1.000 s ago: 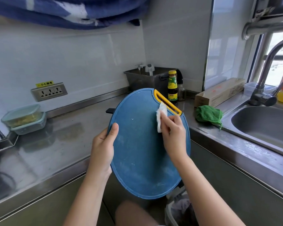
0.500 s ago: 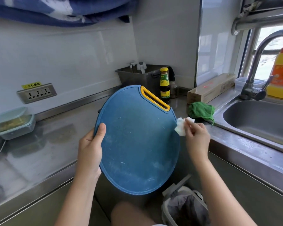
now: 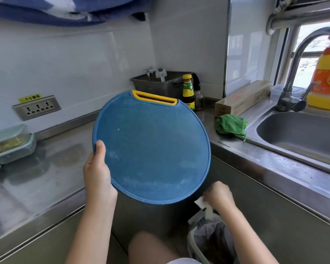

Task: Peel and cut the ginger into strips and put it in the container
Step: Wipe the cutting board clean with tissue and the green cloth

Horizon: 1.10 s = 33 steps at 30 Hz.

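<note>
Stainless steel forms the L-shaped counter (image 3: 46, 174) of a small white-tiled kitchen corner. No ginger can be made out as such; the only container in view, a lidded clear container (image 3: 10, 143) with yellowish contents that cannot be identified, is set at the far left of the counter against the wall. A round blue cutting board (image 3: 152, 149) with a yellow handle slot (image 3: 154, 98) is held tilted up in front of the counter's inner corner, its face turned toward the camera. Its left rim is gripped by the left hand (image 3: 97, 174), thumb laid on the face and fingers hidden behind. A crumpled white tissue (image 3: 204, 207) is pinched in the closed fingers of the right hand (image 3: 217, 195), lowered below the board's lower right edge and just above a lined trash bin (image 3: 210, 242) on the floor. A green cloth (image 3: 231, 124) is bunched on the counter beside the sink (image 3: 301, 134), with a cardboard box (image 3: 242, 100), a sauce bottle (image 3: 188, 91) and a dark bin (image 3: 160, 84) behind it. An orange detergent bottle (image 3: 326, 80) is placed behind the faucet (image 3: 293, 88).
</note>
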{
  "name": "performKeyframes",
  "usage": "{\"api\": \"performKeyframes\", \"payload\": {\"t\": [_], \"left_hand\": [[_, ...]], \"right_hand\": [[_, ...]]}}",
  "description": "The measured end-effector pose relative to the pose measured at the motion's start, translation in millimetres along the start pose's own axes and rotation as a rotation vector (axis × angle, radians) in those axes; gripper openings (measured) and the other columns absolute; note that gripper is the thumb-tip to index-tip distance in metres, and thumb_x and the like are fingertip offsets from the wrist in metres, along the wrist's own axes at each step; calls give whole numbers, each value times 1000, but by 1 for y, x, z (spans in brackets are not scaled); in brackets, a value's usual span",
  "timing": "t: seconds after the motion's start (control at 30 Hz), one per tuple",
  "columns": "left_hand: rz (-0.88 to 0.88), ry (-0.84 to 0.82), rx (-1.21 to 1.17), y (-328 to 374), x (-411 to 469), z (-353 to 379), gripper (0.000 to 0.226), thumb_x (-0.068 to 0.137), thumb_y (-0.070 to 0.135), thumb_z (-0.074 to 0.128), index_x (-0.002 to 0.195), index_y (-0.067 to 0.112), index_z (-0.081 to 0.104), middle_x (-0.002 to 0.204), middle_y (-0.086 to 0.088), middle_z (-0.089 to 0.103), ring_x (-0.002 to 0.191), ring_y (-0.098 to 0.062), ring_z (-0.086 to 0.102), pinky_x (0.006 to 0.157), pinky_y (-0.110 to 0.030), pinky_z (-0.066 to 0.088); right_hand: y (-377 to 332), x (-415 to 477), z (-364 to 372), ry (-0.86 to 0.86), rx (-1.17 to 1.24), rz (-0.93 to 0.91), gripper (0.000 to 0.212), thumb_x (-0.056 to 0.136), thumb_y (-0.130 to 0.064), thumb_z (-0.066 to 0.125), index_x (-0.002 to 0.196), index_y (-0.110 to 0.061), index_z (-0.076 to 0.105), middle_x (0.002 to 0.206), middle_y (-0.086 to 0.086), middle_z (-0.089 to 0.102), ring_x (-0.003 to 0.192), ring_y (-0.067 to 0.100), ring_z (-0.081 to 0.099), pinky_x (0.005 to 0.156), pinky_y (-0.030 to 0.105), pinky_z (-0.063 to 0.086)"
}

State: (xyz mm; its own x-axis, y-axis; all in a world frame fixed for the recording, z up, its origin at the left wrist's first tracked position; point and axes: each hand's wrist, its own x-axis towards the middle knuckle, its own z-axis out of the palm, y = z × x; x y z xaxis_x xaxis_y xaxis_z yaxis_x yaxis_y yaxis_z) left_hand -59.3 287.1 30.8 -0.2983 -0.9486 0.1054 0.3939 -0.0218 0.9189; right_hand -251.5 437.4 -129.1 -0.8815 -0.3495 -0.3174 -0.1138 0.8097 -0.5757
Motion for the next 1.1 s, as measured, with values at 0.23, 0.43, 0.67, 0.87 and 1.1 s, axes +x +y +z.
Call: {"api": "performKeyframes", "payload": {"t": [0.23,0.43,0.67,0.87,1.1], "left_hand": [[32,-11,36,5,-3,-4,23,93,42,54,93,25,69,90,8,74,84,-15,71,68,-34,57],[13,-40,41,-7,-13,2,26,93,40,54,99,20,69,91,5,74,87,-16,70,66,-29,56],[106,-112,32,-10,-20,7,36,90,33,53,111,9,67,105,-10,71,106,-27,64,86,-35,51],[85,-64,15,-5,-15,-4,22,90,37,58,91,20,72,96,1,73,93,-24,68,84,-42,53],[105,-20,9,3,-11,-5,20,94,36,54,91,25,69,86,10,74,83,-12,70,63,-27,57]], "right_hand": [[-49,-39,-71,638,400,-345,21,93,-12,53,104,-15,70,104,8,63,92,27,61,71,27,36],[-139,-93,-66,482,709,-1014,17,92,-10,59,98,-17,73,90,-1,54,76,3,53,67,9,38],[-196,-118,-28,256,670,-1078,13,89,-12,58,101,-13,63,98,1,55,82,10,50,71,20,40],[-132,-68,-29,288,375,-438,18,94,-29,50,97,-13,44,108,8,60,94,32,56,71,35,35],[-23,-12,-44,62,-148,92,26,92,-28,57,107,-8,61,112,11,64,101,29,62,71,28,44]]}}
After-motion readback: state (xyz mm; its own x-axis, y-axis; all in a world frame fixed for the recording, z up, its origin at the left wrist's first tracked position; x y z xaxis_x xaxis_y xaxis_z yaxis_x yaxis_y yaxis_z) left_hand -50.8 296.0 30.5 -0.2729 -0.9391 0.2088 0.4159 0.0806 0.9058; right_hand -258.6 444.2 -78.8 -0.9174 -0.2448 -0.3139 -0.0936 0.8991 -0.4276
